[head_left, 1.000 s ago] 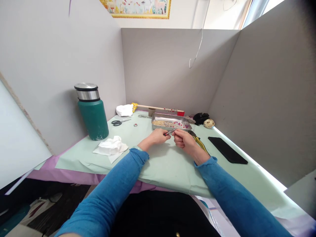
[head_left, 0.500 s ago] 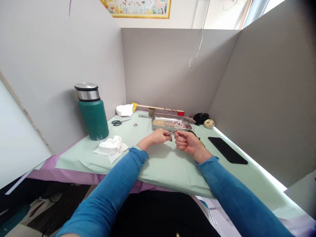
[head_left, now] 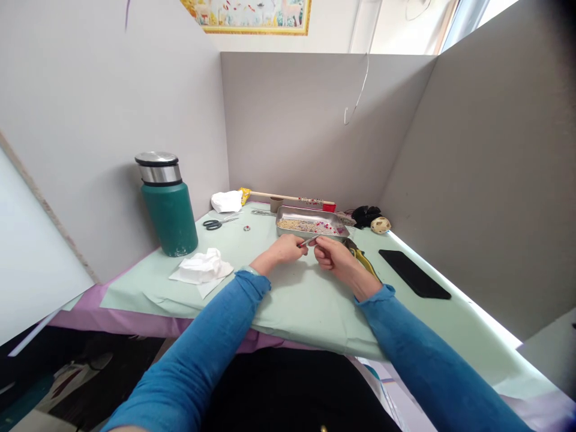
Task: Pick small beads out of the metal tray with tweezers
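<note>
Just in front of a metal tray [head_left: 292, 234] holding gold, pale and red beads, my two hands meet over the table. My left hand [head_left: 286, 248] is closed around one end of a slim silvery piece [head_left: 308, 241] with a bit of red by the fingers; its kind is too small to make out. At its other end, the thumb and fingers of my right hand [head_left: 335, 257] are pinched together. Whatever lies between those right fingertips is hidden. Yellow-handled pliers [head_left: 366, 263] lie right beside my right hand, partly behind it.
A green bottle [head_left: 166, 210] stands at left, near a crumpled tissue [head_left: 204, 267]. Black-handled scissors [head_left: 213, 224] and a small ring-like piece [head_left: 246, 228] lie behind. At right is a black flat slab [head_left: 414, 273]. A beaded wooden stick [head_left: 274, 195] rests behind the tray.
My right hand has shifted slightly left, towards my left hand, uncovering more of the yellow pliers. The slim piece has moved a little left with the hands.
</note>
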Available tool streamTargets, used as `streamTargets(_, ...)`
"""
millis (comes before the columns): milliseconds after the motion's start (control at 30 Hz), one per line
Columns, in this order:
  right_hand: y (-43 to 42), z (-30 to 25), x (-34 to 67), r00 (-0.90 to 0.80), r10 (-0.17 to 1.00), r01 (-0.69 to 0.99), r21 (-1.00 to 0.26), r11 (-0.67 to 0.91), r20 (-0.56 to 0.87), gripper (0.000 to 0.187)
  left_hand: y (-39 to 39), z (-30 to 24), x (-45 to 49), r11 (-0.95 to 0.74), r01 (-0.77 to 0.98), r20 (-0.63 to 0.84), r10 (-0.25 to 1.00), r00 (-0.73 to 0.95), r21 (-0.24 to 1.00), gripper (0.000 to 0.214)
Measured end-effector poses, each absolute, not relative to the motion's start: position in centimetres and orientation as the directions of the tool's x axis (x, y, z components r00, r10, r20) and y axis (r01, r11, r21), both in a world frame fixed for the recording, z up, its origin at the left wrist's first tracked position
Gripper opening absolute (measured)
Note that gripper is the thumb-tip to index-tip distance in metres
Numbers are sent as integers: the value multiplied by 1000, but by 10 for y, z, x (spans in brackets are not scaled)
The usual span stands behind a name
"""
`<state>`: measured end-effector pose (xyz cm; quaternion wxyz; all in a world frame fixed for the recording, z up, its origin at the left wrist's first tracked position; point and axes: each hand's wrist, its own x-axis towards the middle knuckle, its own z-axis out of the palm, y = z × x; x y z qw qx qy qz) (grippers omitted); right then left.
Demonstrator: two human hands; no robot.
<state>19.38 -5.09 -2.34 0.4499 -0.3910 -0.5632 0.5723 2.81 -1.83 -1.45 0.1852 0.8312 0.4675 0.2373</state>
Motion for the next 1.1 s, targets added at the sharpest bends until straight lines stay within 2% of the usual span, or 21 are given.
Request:
streamTargets(133, -50, -28, 188, -74, 969, 107, -965, 241, 234, 20, -17, -16, 29, -507, 730, 265, 862, 432, 458, 25)
streamTargets(233, -47, -30, 189, -15, 950, 219, -926, 308, 312, 19, -18, -16, 29, -503, 746, 267, 864, 427, 436, 26)
streamTargets(400, -45, -31, 189, -6, 950, 180, -935, 307, 311, 16, -18, -15, 29, -492, 741, 254, 870, 422, 457, 27)
streamTargets(533, -48, -26, 189, -45, 975, 38, -975, 220, 219, 10, -18, -15, 29, -497, 712, 237, 866, 440, 496, 26)
streamTargets(667, -51, -22, 193, -163, 975, -113, -984, 136, 153, 10, -19, -14, 29, -497, 686, 221, 863, 454, 531, 25)
streamTargets(867, -47, -22, 203, -413, 909, -365, -905, -218, -53, 11, -18, -16, 28, -559, 653, 279, 826, 489, 512, 23)
streamTargets(967, -46, -22, 208, -516, 853, -405, -856, -320, -75, 9, -17, -18, 28, -604, 657, 337, 797, 502, 451, 25)
streamTargets(1100, -46, -22, 207, -513, 855, -382, -872, -307, -76, 9, -17, -19, 28, -617, 673, 362, 786, 500, 409, 26)
